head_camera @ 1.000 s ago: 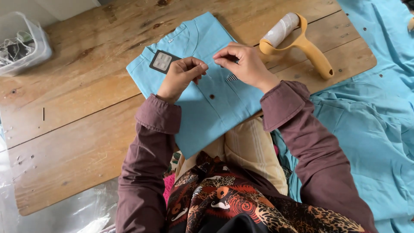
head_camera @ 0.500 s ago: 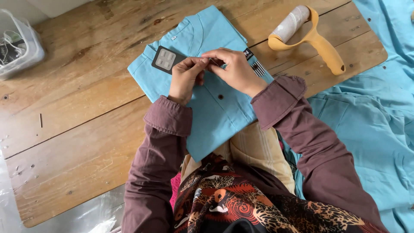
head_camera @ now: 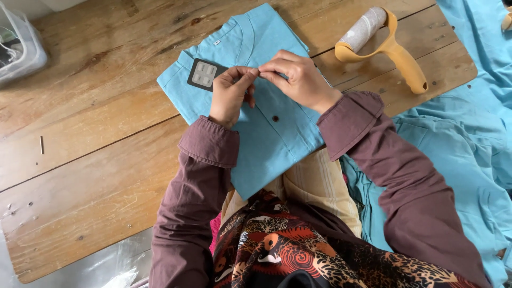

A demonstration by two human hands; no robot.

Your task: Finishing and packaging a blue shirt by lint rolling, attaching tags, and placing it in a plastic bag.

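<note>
Over the folded blue garment (head_camera: 266,117) on the wooden worktop (head_camera: 90,160), both my hands have come together. A second ago my right hand (head_camera: 298,80) sat further along the fabric near the right edge, apart from my left hand (head_camera: 229,93); now the fingertips of the two meet just above the dark tag (head_camera: 205,74) that lies on the garment's upper left. I judge this as a shift from smoothing the cloth to working some very small item between my fingers, though it is too small to tell what it is.

My left grip is pinched, thumb against forefinger, and my right grip is pinched the same way, both closed on that same tiny spot; the other fingers curl loosely. The garment lies flat, its lower edge hanging off the worktop toward my lap, with a small dark button (head_camera: 275,118) showing just below my hands.

A clear plastic container (head_camera: 21,50) sits at the far left corner, holding what look like dark cords. A yellow-handled lint roller (head_camera: 381,45) rests to the right, untouched.
</note>
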